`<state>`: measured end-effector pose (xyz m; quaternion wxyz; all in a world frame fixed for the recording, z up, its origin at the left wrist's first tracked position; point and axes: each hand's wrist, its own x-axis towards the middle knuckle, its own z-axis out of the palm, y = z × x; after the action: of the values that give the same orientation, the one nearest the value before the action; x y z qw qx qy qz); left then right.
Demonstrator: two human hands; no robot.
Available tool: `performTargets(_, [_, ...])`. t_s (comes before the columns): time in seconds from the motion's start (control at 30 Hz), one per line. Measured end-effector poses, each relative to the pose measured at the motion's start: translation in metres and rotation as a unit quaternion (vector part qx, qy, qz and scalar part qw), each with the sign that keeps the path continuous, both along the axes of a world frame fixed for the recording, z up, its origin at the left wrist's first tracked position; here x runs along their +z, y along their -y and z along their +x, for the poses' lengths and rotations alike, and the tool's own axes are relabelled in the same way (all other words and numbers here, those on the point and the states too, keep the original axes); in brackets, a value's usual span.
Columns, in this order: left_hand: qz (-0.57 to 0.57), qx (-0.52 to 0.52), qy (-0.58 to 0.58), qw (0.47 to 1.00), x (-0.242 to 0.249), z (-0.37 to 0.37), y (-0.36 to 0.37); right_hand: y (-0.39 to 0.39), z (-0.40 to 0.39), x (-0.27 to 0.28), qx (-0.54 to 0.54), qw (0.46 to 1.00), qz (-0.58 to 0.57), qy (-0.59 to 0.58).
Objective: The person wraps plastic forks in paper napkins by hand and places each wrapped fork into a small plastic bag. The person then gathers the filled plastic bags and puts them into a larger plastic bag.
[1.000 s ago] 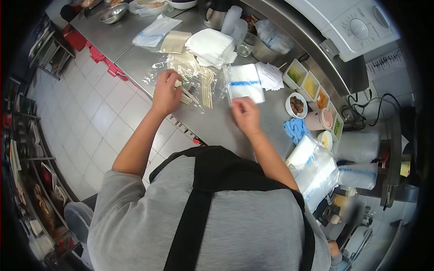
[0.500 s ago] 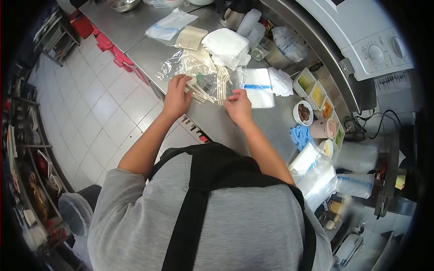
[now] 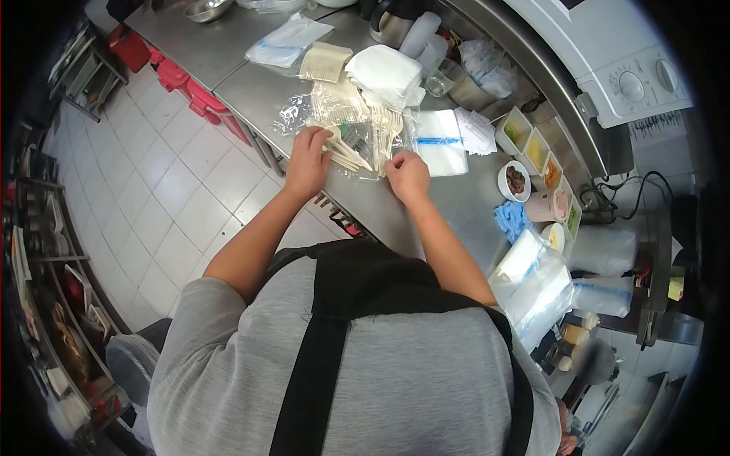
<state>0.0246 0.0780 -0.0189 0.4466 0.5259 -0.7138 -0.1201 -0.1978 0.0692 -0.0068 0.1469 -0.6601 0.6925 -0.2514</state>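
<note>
Left hand: and here's the left hand (image 3: 308, 161), fingers curled with the thumb opposite, gripping a loose bundle of pale wooden cutlery (image 3: 348, 154).
Right hand: the right hand (image 3: 409, 176) is at the foot of the pale wooden forks (image 3: 388, 126), fingers bent close together; whether they pinch anything, I can't tell.
Cutlery spot: bundle's over the crinkled clear plastic bag (image 3: 291, 114), by the grey steel counter (image 3: 464, 199)'s edge.
Beyond: stacked white napkins (image 3: 384, 74).
Right side: blue-striped clear packet (image 3: 443, 159).
</note>
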Motion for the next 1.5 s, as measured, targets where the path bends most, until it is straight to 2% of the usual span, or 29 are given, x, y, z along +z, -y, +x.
performTargets(0.03, [0.005,-0.006,-0.008,1.000,0.001,0.001,0.001,-0.001,-0.002,0.001,-0.012,1.000,-0.002,0.028])
performTargets(0.13, [-0.015,0.016,0.067,0.998,0.017,-0.001,-0.003,-0.006,-0.007,0.006,-0.026,0.994,-0.027,0.100])
performTargets(0.23, [-0.079,-0.143,0.181,0.970,0.045,-0.017,-0.008,-0.011,0.009,0.020,-0.009,0.999,-0.032,-0.012])
performTargets(0.27, [-0.120,-0.167,0.192,0.960,0.042,-0.026,-0.004,-0.008,0.010,0.016,-0.019,1.000,-0.016,-0.016])
performTargets(0.37, [-0.087,-0.149,0.322,0.931,0.033,-0.035,0.013,0.007,0.004,0.002,-0.044,0.999,0.019,-0.015])
performTargets(0.47, [-0.075,-0.177,0.347,0.918,0.030,-0.030,0.022,0.007,-0.011,0.001,-0.056,0.997,0.041,0.032])
performTargets(0.53, [-0.058,-0.194,0.303,0.931,0.033,-0.029,0.024,-0.005,-0.023,0.008,-0.080,0.990,0.067,0.092])
performTargets(0.67, [-0.024,-0.269,0.242,0.932,0.053,-0.034,0.024,-0.061,-0.059,0.035,-0.070,0.990,0.051,0.110])
performTargets(0.7, [0.029,-0.302,0.230,0.925,0.065,-0.037,0.022,-0.079,-0.072,0.040,-0.077,0.988,0.059,0.119])
performTargets(0.77, [0.135,-0.364,0.204,0.899,0.088,-0.049,0.016,-0.111,-0.113,0.020,-0.073,0.973,0.037,0.214])
performTargets(0.87, [0.081,-0.468,0.097,0.874,0.095,-0.088,-0.003,-0.158,-0.161,-0.007,-0.176,0.958,0.021,0.223])
performTargets(0.97, [0.008,-0.527,0.132,0.840,0.073,-0.144,-0.027,-0.181,-0.172,0.004,-0.245,0.962,0.021,0.117])
performTargets(1.0, [0.015,-0.544,0.158,0.824,0.063,-0.162,-0.032,-0.185,-0.173,0.008,-0.220,0.975,-0.030,0.007])
performTargets(1.07, [0.029,-0.575,0.209,0.790,0.046,-0.193,-0.043,-0.186,-0.170,0.012,-0.158,0.956,-0.123,-0.215])
performTargets(1.17, [0.028,-0.583,0.260,0.769,0.031,-0.222,-0.053,-0.179,-0.176,-0.003,-0.178,0.966,-0.109,-0.150])
performTargets(1.27, [0.026,-0.579,0.270,0.769,0.016,-0.236,-0.056,-0.171,-0.186,-0.008,-0.164,0.967,-0.113,-0.158])
performTargets(1.4, [-0.055,-0.534,0.168,0.827,0.006,-0.231,-0.049,-0.170,-0.181,0.009,-0.171,0.978,-0.084,-0.090])
performTargets(1.5, [-0.128,-0.448,0.083,0.881,0.030,-0.205,-0.021,-0.170,-0.156,0.023,-0.158,0.984,-0.084,-0.018])
